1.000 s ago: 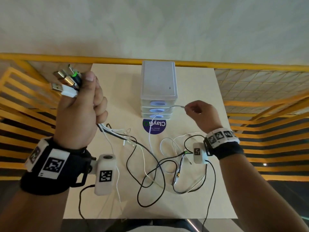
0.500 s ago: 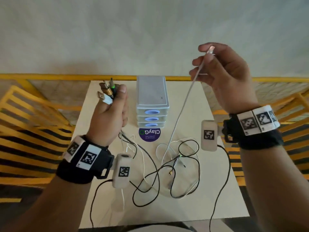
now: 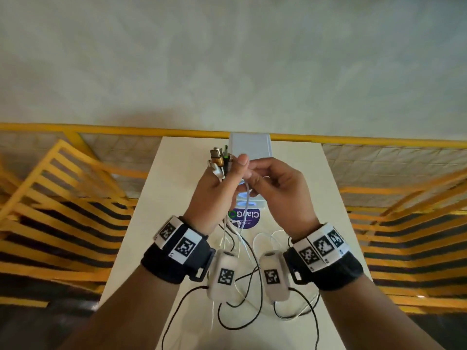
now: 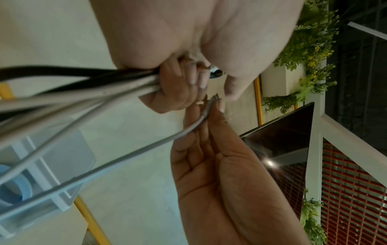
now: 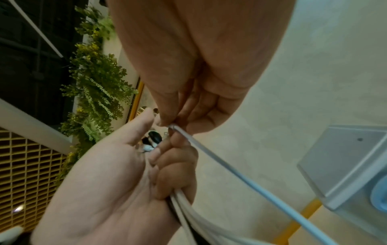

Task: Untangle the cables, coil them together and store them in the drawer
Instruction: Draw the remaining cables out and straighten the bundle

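The left hand (image 3: 214,195) is raised above the bench (image 3: 151,198), its grip clamped on a bundle (image 4: 117,82) of black and white cables, fingers curled round them. The plugs (image 3: 220,159) of that bundle, metal and white, one with a green ring, stick up past the fingers, fanned out at the top of the fist. Below the fist the cables hang down between the wrists to a loose tangle (image 3: 242,294) of black and white loops lying on the bench near its front edge. Just to the right, touching the left hand's thumb, the right hand (image 3: 275,190) has its grip pinched on the end of a single white cable (image 5: 230,172), thumb and fingertips closed on its tip right beside the bundled plugs; the left wrist view shows the tip (image 4: 211,102) held between long straight fingers, with the cable curving away downward. This cable is not yet in the left fist: it runs free from the pinch toward the bench. Behind both hands stands the drawer unit (image 3: 252,147), white with blue handles, its drawers closed, at the far middle of the bench. A round purple sticker (image 3: 249,218) lies on the bench in front of it, partly hidden by the hands. A yellow railing (image 3: 75,128) runs behind.
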Available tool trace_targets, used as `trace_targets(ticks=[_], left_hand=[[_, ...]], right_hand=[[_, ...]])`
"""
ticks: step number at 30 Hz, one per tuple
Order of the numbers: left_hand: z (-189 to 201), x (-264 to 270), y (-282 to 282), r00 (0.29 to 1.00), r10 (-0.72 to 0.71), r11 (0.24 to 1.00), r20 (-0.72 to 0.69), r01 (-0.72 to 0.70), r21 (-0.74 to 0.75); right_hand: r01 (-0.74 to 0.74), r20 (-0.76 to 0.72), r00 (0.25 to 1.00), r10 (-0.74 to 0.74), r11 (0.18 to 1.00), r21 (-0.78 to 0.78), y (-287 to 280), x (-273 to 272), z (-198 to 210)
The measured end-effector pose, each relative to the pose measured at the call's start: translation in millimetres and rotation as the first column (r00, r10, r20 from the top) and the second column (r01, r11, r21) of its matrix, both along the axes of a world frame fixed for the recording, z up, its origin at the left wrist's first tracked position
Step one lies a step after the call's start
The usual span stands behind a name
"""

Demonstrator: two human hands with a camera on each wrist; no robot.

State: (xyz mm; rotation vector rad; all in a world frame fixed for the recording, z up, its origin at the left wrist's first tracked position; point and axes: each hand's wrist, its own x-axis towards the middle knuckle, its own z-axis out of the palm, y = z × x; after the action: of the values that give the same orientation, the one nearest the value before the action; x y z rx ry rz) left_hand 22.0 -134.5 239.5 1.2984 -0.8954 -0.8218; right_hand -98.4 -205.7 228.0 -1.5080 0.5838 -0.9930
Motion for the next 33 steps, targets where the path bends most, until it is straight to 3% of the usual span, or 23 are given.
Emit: trace_targets(ticks=[3,7,11,14,19,23,28,31,33], left_hand=[[-4.4,3.9,-1.0,0.998,0.01,0.999,0.062,-0.013,0.044],[-4.5,8.4,-1.5,1.0,0.01,1.0,-0.002,-0.01,0.012],[-4.6,3.4,-4.9,0.988,0.025,0.999,0.152,-0.029,0.024],[-11.3,0.2,-8.1,0.978,0.108,0.993,0.176,-0.114,0.025],[-11.4,10.0,-15.8,0.976,0.188,0.982,0.114,-0.187,-0.018],[-5.2,24.5,-24.5,0.968,0.249,0.967,0.045,-0.245,-0.071],[5.9,41.6,-29.5,0.941,0.311,0.929,-0.136,-0.331,-0.164],[19.4,47.1,-28.7,0.894,0.337,0.908,-0.297,-0.391,-0.147],[30.1,50.8,-27.5,0.869,0.374,0.886,-0.325,-0.438,-0.152]], right_hand=[[0.016,0.056,0.998,-0.017,1.0,0.009,5.4,1.9,0.5],[0.019,0.013,1.0,-0.019,0.999,-0.025,9.4,2.2,0.2],[0.063,0.074,0.995,-0.066,0.997,0.032,9.3,4.3,2.3],[0.105,0.028,0.994,-0.104,0.994,-0.02,6.5,5.7,-0.3],[-0.07,-0.181,0.981,0.063,0.997,-0.035,1.5,4.9,-17.8],[-0.148,-0.379,0.919,0.104,0.985,-0.088,-0.6,-3.1,-41.9],[-0.243,-0.396,0.895,0.204,0.969,-0.05,-3.8,-17.7,-81.3],[-0.233,-0.433,0.876,0.212,0.973,0.006,-7.7,-26.3,-103.5],[-0.213,-0.446,0.868,0.22,0.975,0.065,-10.4,-32.1,-117.9]])
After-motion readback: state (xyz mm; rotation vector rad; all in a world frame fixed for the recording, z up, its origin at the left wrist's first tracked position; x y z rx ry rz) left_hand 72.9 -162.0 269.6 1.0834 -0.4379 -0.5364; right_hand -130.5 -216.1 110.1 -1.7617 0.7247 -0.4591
